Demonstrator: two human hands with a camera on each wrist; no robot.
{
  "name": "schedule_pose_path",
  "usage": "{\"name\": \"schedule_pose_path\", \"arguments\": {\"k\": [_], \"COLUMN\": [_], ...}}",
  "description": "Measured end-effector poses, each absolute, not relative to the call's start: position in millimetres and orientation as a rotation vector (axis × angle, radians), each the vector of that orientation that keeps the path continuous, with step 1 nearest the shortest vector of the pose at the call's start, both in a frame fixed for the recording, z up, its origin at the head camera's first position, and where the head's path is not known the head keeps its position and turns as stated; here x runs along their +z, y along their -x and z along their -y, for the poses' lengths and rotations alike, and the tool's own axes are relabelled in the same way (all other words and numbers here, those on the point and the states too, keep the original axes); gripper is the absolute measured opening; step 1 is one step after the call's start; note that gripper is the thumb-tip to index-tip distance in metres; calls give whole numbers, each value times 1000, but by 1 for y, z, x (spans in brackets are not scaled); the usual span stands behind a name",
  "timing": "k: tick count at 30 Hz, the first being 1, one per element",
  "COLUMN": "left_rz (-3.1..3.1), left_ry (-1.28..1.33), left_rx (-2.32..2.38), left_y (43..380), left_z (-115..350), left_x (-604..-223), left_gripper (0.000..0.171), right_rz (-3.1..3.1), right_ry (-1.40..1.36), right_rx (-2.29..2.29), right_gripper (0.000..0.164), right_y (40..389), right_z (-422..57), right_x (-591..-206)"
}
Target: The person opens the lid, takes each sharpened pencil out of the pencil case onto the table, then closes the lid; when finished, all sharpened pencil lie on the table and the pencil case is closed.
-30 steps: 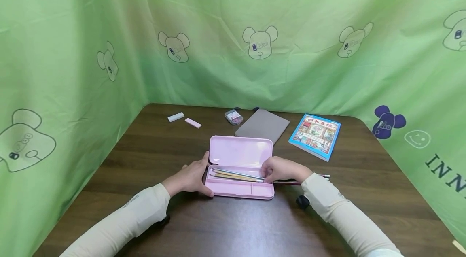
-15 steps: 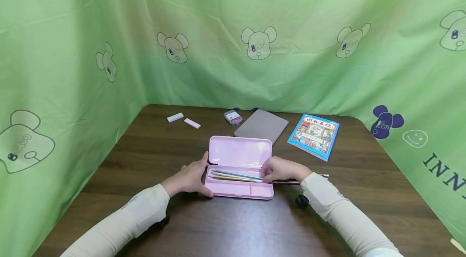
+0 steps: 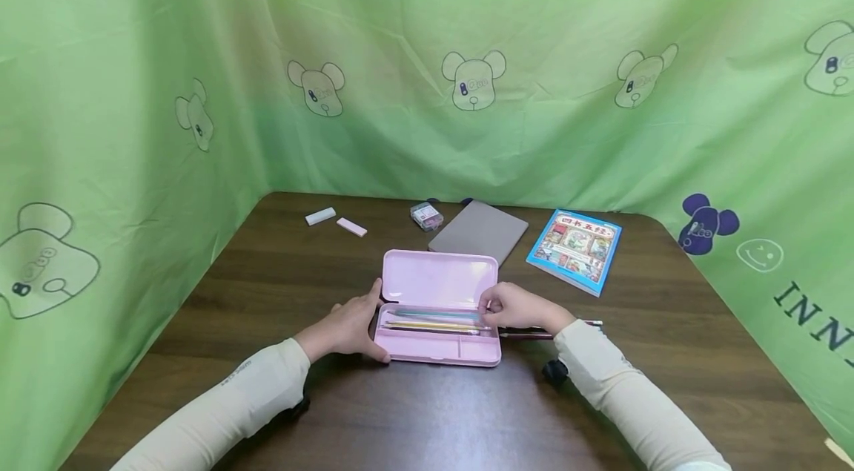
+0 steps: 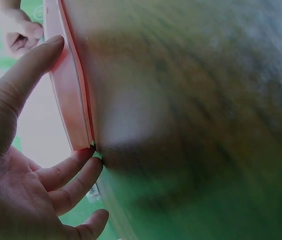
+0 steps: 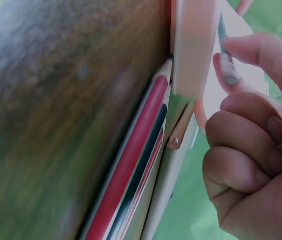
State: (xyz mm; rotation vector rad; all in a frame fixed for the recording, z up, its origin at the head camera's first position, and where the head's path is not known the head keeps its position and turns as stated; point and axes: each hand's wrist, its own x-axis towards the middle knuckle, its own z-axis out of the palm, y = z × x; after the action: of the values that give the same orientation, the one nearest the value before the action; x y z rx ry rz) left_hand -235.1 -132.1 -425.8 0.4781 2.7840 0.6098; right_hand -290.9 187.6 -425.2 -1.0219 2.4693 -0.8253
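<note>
A pink pencil case point(image 3: 420, 346) lies with its lid point(image 3: 440, 278) raised. My left hand point(image 3: 347, 324) grips its left end, the thumb at the front corner and the fingers towards the hinge side. Over the right end of the case, my right hand point(image 3: 517, 306) pinches a teal pencil point(image 5: 229, 67) between thumb and index finger, the other fingers curled in. That pencil lies along the rear of the long compartment. Yellow and dark pencils point(image 3: 427, 325) lie in front of it. Several more pencils point(image 5: 125, 175) lie on the table beside the case, partly hidden under my right wrist.
Behind the case lies a grey flat notebook or folder point(image 3: 479, 231). A blue-edged picture book point(image 3: 575, 251) is at the back right. A small clear box point(image 3: 426, 216), a white bar point(image 3: 320, 216) and a pink bar point(image 3: 351, 227) lie along the back.
My right fingers have risen slightly, and the teal pencil now lies apart from the yellow and dark ones, farther back. The left hand has stayed on the case.
</note>
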Motion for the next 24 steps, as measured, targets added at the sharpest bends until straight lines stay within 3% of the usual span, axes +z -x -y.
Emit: {"name": "schedule_pose_path", "arguments": {"k": [24], "left_rz": [-2770], "left_ry": [-498], "left_rx": [620], "left_y": [237], "left_z": [134], "left_x": [-424], "left_gripper": [129], "right_rz": [-2716], "right_ry": [669], "right_rx": [-1009], "right_gripper": [10], "right_y": [266], "right_z": [-274], "right_x": [-416]}}
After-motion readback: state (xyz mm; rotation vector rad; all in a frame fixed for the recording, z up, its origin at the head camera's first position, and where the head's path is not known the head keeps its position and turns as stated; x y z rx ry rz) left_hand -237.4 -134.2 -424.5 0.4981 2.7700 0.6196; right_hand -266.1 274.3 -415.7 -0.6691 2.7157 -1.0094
